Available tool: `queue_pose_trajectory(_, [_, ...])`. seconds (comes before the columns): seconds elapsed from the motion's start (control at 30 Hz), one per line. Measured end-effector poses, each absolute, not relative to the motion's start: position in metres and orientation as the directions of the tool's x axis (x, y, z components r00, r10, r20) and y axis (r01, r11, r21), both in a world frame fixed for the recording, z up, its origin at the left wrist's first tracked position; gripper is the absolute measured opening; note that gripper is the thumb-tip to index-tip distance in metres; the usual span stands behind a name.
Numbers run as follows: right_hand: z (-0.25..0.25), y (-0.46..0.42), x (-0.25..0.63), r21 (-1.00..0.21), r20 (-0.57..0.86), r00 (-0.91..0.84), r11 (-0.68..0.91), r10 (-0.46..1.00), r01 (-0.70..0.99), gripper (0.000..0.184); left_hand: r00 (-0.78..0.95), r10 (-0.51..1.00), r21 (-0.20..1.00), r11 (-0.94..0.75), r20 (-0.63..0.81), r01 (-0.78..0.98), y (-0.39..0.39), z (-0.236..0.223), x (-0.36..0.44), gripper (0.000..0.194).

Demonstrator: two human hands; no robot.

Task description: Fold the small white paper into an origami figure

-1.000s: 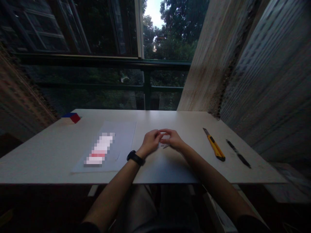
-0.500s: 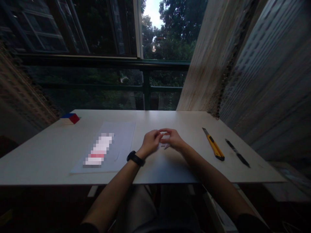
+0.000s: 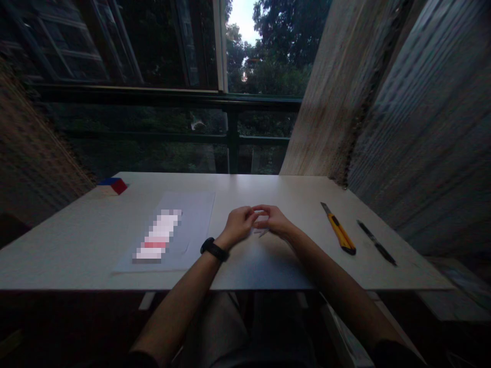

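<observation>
My left hand (image 3: 238, 223), with a black watch (image 3: 214, 249) on its wrist, and my right hand (image 3: 275, 220) meet fingertip to fingertip over the middle of the white table. Between them, low under the fingers, shows a small white piece of paper (image 3: 261, 232) with pointed, folded-looking edges. Both hands are closed in a pinch at it; most of the paper is hidden by the fingers. To the right of my right hand lies a yellow utility knife (image 3: 339, 231) with its blade out.
Flat white sheets (image 3: 201, 214) lie left of my hands, partly blurred out. A block with blue and red faces (image 3: 115, 186) sits at the far left corner. Beyond the knife lies a black pen (image 3: 376, 243). Curtains (image 3: 314, 122) hang by the window behind the white table (image 3: 253, 186).
The hands stay together in nearly the same place. The paper's pointed edges under the right fingers shift slightly. The whole view sways a little and comes back.
</observation>
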State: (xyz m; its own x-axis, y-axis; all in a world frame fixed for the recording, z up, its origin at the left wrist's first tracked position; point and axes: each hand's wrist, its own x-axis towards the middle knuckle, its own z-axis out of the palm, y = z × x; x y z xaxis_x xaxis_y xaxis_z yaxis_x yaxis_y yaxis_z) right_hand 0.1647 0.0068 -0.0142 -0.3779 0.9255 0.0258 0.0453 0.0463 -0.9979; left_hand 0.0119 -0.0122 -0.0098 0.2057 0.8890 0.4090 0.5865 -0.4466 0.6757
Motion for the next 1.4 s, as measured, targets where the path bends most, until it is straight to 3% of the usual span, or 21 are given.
queue_pose_trajectory(0.2, [-0.011, 0.006, 0.162, -0.998, -0.025, -0.296, -0.009, 0.955, 0.055, 0.057, 0.223, 0.882, 0.666, -0.462, 0.415, 0.586, -0.013, -0.009, 0.013, 0.022])
queue_pose_trajectory(0.43, [-0.012, 0.007, 0.163, -0.998, -0.029, -0.330, -0.045, 0.943, -0.040, 0.054, 0.238, 0.863, 0.638, -0.493, 0.446, 0.592, -0.014, -0.009, 0.012, 0.020])
queue_pose_trajectory(0.67, [-0.014, 0.014, 0.172, -0.996, -0.028, -0.492, -0.064, 0.870, -0.056, 0.053, 0.227, 0.866, 0.550, -0.466, 0.447, 0.693, -0.014, -0.009, 0.011, 0.022])
queue_pose_trajectory(0.9, [-0.008, 0.009, 0.165, -0.993, -0.113, -0.319, -0.114, 0.941, 0.015, 0.043, 0.263, 0.842, 0.517, -0.505, 0.471, 0.691, -0.016, -0.009, 0.012, 0.023])
queue_pose_trajectory(1.1, [-0.012, 0.010, 0.164, -0.991, -0.077, -0.319, -0.107, 0.945, -0.077, 0.045, 0.267, 0.842, 0.475, -0.495, 0.469, 0.727, -0.016, -0.009, 0.010, 0.022])
queue_pose_trajectory(1.2, [-0.009, 0.012, 0.170, -0.986, -0.076, -0.459, -0.135, 0.885, -0.097, 0.047, 0.251, 0.858, 0.481, -0.468, 0.449, 0.741, -0.014, -0.010, 0.009, 0.024])
queue_pose_trajectory(1.4, [0.004, 0.010, 0.181, -0.982, -0.081, -0.474, -0.152, 0.877, -0.113, 0.040, 0.173, 0.903, 0.568, -0.386, 0.393, 0.727, -0.012, -0.009, 0.008, 0.024])
